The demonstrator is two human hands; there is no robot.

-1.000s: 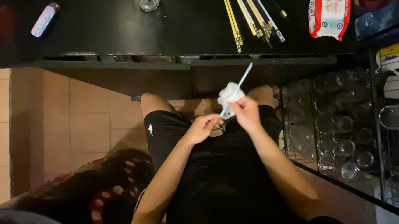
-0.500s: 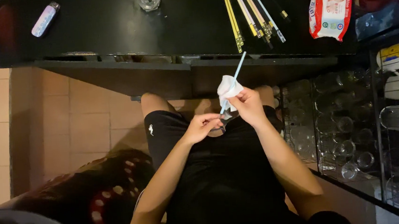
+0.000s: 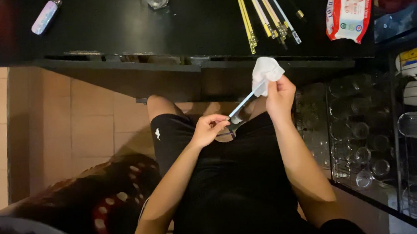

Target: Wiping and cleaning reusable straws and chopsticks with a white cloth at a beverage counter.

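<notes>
Seated below the black table's (image 3: pixel 115 35) front edge, the left hand (image 3: pixel 209 130) pinches a light-blue chopstick's (image 3: pixel 242 105) lower end steady while the right hand's (image 3: pixel 279 97) fingers clamp a white wipe (image 3: pixel 265 71) around its upper end, for rubbing.

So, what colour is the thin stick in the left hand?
Light blue stick; seen in the head view.

Scene is reading dim overall, warm-toned. The black surface (image 3: pixel 114 26) is taking soft glare across its top, so light is arriving from above it. Below the surface's front edge a deep shadow is falling over the floor tiles (image 3: pixel 43 138). The white cloth (image 3: pixel 265 71), just under that edge, is showing as the brightest patch, slightly blown out. Glass jars (image 3: pixel 361 135) right of the surface are catching faint glints. Corners are darkening and going soft.
</notes>
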